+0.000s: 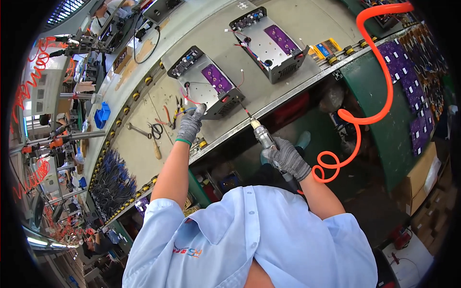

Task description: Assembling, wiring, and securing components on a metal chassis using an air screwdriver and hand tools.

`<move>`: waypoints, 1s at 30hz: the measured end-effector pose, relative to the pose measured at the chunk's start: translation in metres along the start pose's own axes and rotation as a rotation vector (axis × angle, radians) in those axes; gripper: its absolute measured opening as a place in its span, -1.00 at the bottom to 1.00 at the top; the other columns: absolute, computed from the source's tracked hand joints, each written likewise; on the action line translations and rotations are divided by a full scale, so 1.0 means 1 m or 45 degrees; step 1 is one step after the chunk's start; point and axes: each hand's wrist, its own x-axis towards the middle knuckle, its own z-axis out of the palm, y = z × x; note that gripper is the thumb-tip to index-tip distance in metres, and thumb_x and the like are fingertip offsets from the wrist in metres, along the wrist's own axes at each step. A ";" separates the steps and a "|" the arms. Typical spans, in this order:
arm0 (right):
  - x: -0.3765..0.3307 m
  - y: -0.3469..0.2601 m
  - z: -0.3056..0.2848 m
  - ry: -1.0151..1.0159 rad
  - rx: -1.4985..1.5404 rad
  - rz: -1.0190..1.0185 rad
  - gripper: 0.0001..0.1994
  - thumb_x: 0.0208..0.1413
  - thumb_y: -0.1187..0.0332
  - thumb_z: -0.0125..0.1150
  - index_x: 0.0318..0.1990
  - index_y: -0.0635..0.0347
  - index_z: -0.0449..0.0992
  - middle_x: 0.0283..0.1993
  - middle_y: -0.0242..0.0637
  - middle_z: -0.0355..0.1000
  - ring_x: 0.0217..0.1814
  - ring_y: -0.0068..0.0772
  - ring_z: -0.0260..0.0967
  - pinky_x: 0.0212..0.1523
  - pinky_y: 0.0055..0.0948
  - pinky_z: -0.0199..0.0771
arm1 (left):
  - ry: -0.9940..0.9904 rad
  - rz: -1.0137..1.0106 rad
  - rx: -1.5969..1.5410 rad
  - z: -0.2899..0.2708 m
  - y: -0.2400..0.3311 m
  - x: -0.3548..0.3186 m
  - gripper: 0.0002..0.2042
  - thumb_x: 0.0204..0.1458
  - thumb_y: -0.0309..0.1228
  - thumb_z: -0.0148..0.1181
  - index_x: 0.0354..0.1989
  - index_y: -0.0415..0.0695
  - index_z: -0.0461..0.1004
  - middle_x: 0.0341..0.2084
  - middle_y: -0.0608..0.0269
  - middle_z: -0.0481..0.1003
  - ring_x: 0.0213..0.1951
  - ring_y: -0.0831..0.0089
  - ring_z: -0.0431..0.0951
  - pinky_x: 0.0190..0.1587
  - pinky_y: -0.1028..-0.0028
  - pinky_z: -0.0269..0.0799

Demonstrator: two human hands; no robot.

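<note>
My right hand (289, 161), in a grey knit glove, is closed around a pneumatic screwdriver (262, 133). The driver's bit points up at the near right corner of an open metal chassis (197, 89), which carries a purple circuit board (216, 78) and loose red wires. My left hand (190, 126), also gloved, grips the chassis by its near left corner, beside the red and blue wires. To the right of it, a second metal chassis (259, 45) holds another purple board (281, 39).
Left of my left hand lie pliers (166, 116), scissors (155, 130), a wrench (138, 129) and a wooden-handled tool (157, 150). A bundle of dark cables (113, 180) is farther left. An orange coiled air hose (387, 72) hangs at the right, near purple boards (408, 81).
</note>
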 end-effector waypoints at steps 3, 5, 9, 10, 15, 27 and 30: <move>0.007 -0.001 -0.002 0.024 0.042 -0.018 -0.66 0.03 0.24 0.34 -0.11 0.23 0.45 -0.40 -0.38 0.42 -0.41 -0.56 0.35 -0.34 -0.46 0.43 | -0.010 0.105 -0.143 0.004 -0.010 0.007 -0.44 -0.10 0.26 0.33 -0.42 -0.05 0.40 -0.69 0.48 0.19 -0.73 0.64 0.17 -0.66 0.51 0.04; 0.008 -0.004 -0.004 0.029 -0.008 -0.023 -0.65 0.03 0.24 0.34 -0.11 0.23 0.45 -0.40 -0.38 0.42 -0.41 -0.57 0.35 -0.35 -0.46 0.43 | -0.008 0.141 -0.178 0.006 -0.015 0.009 -0.44 -0.08 0.26 0.31 -0.44 -0.04 0.39 -0.70 0.47 0.20 -0.73 0.64 0.18 -0.66 0.51 0.04; 0.000 -0.009 -0.005 0.055 -0.130 -0.031 -0.67 0.03 0.25 0.34 -0.12 0.22 0.45 -0.42 -0.38 0.41 -0.43 -0.56 0.34 -0.37 -0.47 0.43 | -0.034 0.108 -0.283 0.015 -0.021 0.010 -0.52 -0.06 0.20 0.32 -0.40 0.06 0.34 -0.74 0.45 0.22 -0.78 0.59 0.19 -0.71 0.52 0.00; -0.001 -0.009 -0.004 0.054 -0.137 -0.004 -0.67 0.03 0.25 0.34 -0.12 0.22 0.45 -0.42 -0.38 0.41 -0.43 -0.56 0.34 -0.37 -0.47 0.43 | -0.049 0.124 -0.279 0.018 -0.022 0.009 -0.52 -0.06 0.20 0.32 -0.40 0.06 0.34 -0.74 0.45 0.22 -0.78 0.59 0.19 -0.71 0.52 0.00; -0.004 -0.007 -0.003 0.033 0.003 -0.020 -0.71 0.02 0.25 0.34 -0.20 0.20 0.44 -0.46 -0.42 0.38 -0.47 -0.59 0.32 -0.42 -0.49 0.41 | 0.030 0.146 -0.404 0.024 -0.022 0.005 -0.54 -0.06 0.17 0.34 -0.41 0.04 0.37 -0.75 0.45 0.23 -0.78 0.59 0.20 -0.71 0.53 0.01; -0.011 0.001 0.006 -0.133 -0.249 -0.020 -0.62 -0.01 0.19 0.37 -0.11 0.17 0.43 -0.44 -0.33 0.42 -0.52 -0.48 0.38 -0.47 -0.44 0.42 | -0.265 0.087 -0.568 0.001 -0.016 0.000 -0.47 0.01 0.07 0.35 -0.14 -0.20 0.50 -0.58 0.38 0.34 -0.60 0.60 0.30 -0.59 0.54 0.20; -0.002 0.011 0.024 -0.144 -0.543 -0.128 -0.53 -0.06 0.10 0.39 -0.07 0.22 0.45 -0.32 -0.15 0.48 -0.31 -0.19 0.47 -0.23 -0.27 0.48 | -0.264 0.177 -0.428 0.000 -0.019 0.000 -0.59 0.09 0.05 0.27 -0.35 -0.07 0.42 -0.63 0.38 0.28 -0.61 0.54 0.28 -0.59 0.51 0.16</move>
